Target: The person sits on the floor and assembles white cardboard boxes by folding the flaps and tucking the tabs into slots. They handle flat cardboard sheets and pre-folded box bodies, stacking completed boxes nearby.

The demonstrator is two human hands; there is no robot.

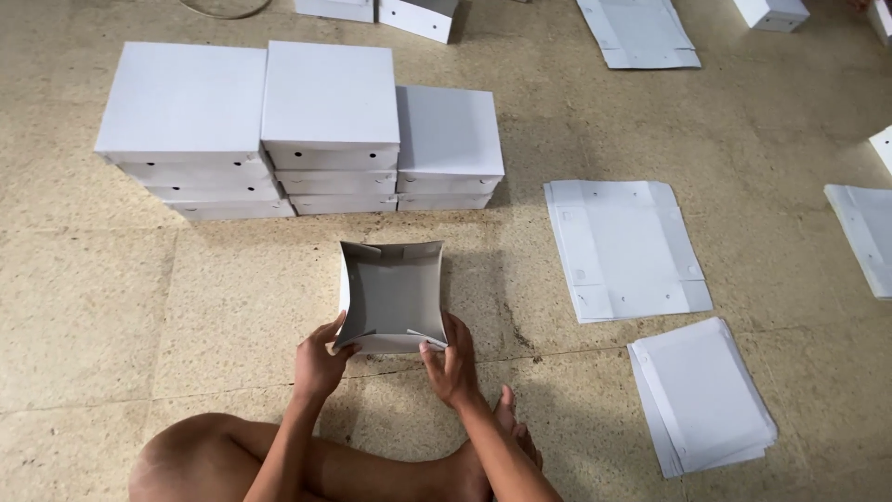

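Your left hand (pixel 319 361) pinches the near left corner of a half-folded white cardboard box (pixel 391 296), thumb laid on the rim and fingers curled beneath. Your right hand (pixel 450 364) grips the near right corner likewise, thumb pressed on the edge. The box sits open-topped on the speckled floor (pixel 111 297) directly before your crossed legs (pixel 232 465), its four walls raised and bowed inward. Beyond it stand three stacks of finished white boxes (pixel 307 130), touching one another. To your right lie flat unfolded box blanks (pixel 624 249), and nearer you a stack of plain white sheets (pixel 703 395).
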